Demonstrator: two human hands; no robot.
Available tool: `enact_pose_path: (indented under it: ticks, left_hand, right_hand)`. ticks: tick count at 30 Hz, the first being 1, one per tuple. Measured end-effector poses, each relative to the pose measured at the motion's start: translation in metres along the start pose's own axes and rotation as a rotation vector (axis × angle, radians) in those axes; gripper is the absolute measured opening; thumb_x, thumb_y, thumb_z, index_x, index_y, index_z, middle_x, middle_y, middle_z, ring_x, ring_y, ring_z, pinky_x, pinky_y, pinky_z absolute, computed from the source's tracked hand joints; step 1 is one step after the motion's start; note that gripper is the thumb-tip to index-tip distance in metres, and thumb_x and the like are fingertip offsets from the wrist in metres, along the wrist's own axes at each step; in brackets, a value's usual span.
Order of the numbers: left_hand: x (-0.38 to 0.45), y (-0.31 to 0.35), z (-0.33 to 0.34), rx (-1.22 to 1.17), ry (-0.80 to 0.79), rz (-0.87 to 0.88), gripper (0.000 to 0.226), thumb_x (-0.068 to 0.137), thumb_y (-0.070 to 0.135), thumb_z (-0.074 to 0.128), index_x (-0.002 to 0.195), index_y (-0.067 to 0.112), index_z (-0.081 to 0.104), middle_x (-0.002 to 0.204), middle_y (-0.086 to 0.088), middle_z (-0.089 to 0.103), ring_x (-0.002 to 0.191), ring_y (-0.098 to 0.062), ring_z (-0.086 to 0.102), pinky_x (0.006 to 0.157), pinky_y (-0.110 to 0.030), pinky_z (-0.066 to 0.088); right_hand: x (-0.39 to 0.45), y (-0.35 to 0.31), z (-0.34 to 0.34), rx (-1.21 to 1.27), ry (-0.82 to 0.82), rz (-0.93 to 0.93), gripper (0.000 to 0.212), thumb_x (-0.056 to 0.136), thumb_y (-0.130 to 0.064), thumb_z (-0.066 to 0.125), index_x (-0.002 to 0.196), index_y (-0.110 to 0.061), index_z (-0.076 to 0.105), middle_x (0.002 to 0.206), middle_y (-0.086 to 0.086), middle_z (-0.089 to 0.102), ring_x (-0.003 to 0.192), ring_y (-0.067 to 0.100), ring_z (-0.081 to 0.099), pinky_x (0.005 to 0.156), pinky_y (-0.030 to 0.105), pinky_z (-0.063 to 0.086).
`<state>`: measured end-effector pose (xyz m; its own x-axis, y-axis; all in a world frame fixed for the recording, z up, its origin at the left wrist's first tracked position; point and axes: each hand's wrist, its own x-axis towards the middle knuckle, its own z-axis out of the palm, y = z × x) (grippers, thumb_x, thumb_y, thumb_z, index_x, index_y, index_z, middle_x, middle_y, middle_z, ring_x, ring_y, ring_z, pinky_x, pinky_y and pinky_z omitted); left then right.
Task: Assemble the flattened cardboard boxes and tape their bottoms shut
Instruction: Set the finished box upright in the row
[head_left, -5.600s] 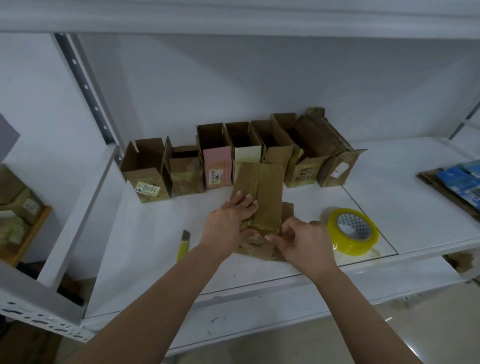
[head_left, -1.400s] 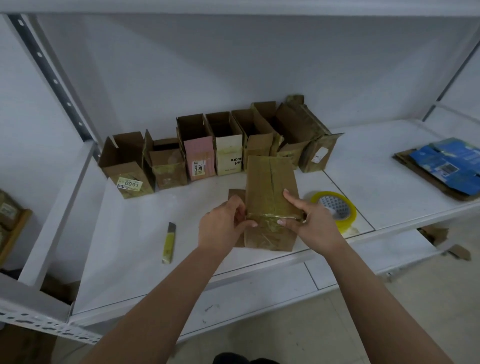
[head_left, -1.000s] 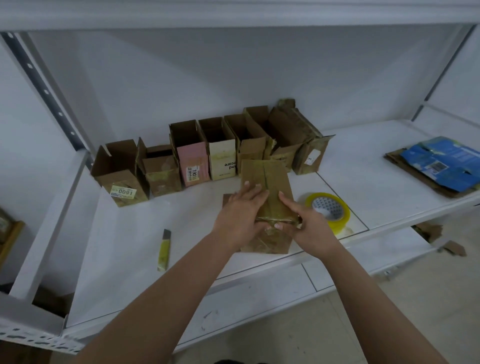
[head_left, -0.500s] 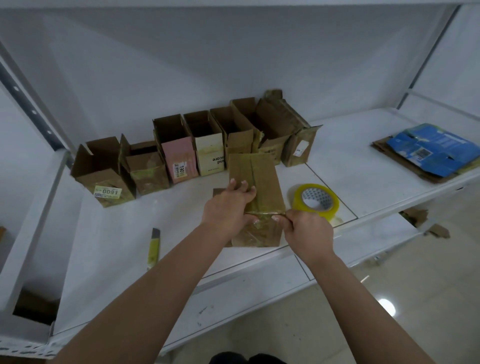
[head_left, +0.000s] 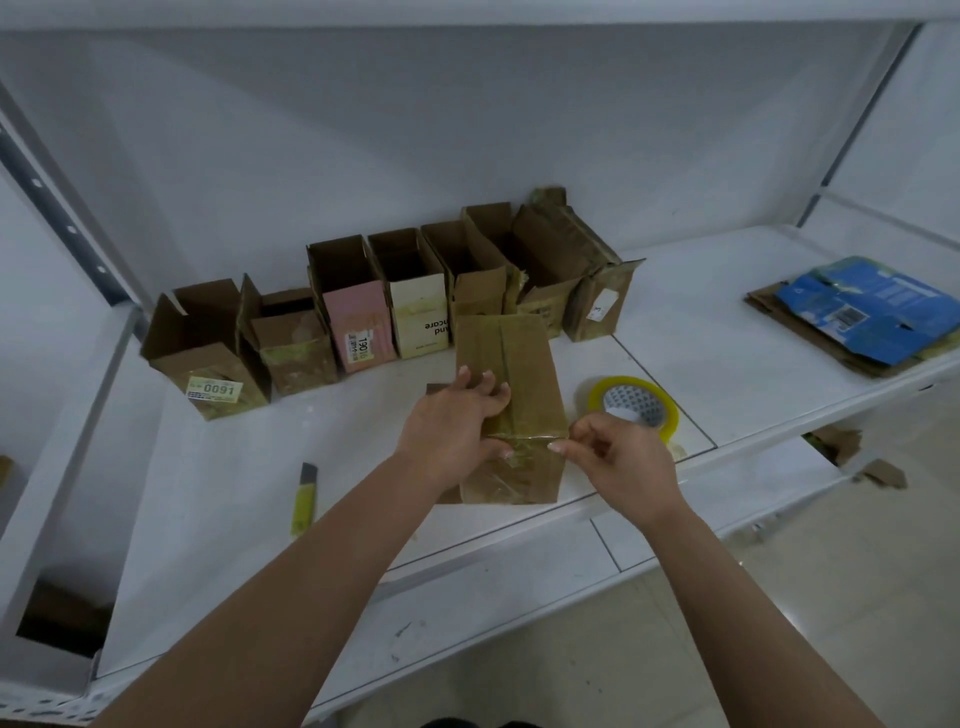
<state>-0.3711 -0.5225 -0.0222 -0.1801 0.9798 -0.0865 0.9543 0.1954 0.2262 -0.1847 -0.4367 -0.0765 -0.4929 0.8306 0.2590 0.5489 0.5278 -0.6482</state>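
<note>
Faintly, box label (head_left: 214, 389) "1600"

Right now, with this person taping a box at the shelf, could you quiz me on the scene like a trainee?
1. True or false: the tape roll lies left of the box being taped.
2. What presses on the box top? A) left hand B) right hand C) neither
3. Fill in: the yellow tool lying left of the arms is a ____.

Key: 1 false; 2 A; 3 utility knife.
</note>
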Motion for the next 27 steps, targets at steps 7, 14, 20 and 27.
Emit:
enact_pose_path:
  ticks: [7,14,20,27]
  left_hand:
    - [0.001,0.000,-0.001,0.044,-0.010,0.002,0.073,0.092,0.044,0.059,0.153,0.028,0.022,0.162,0.005,0.013,0.150,-0.018,0.006,0.116,-0.041,0.024]
    - [0.000,0.002,-0.001,0.021,0.009,-0.011,0.074,0.091,0.043,0.061,0.153,0.026,0.024,0.162,0.002,0.015,0.150,-0.020,0.008,0.115,-0.040,0.024]
    - [-0.002,0.005,0.002,-0.002,0.018,-0.004,0.068,0.095,0.038,0.058,0.152,0.022,0.024,0.162,-0.001,0.014,0.150,-0.022,0.006,0.114,-0.039,0.026]
    - [-0.001,0.012,-0.012,-0.175,0.018,-0.047,0.071,0.085,0.059,0.060,0.142,0.023,0.037,0.146,-0.003,0.039,0.139,-0.025,0.032,0.107,-0.044,0.039]
  right_hand:
    - [0.007,0.000,0.002,-0.085,-0.024,-0.022,0.039,0.075,-0.055,0.072,0.062,-0.035,0.042,0.053,-0.013,0.049,0.055,0.013,0.051,0.051,0.027,0.039]
    - [0.010,-0.019,-0.008,-0.050,-0.063,0.005,0.059,0.073,-0.069,0.060,0.115,-0.026,0.059,0.094,-0.013,0.064,0.085,0.016,0.064,0.074,0.036,0.055]
    - [0.023,-0.038,-0.015,-0.390,-0.309,-0.172,0.052,0.092,-0.052,0.056,0.141,-0.039,0.046,0.157,-0.010,0.030,0.124,0.025,0.054,0.102,0.038,0.043]
    - [0.024,-0.031,-0.024,0.239,-0.230,0.094,0.040,0.101,-0.032,0.048,0.138,-0.017,0.054,0.149,-0.001,0.044,0.135,0.018,0.045,0.113,0.030,0.032]
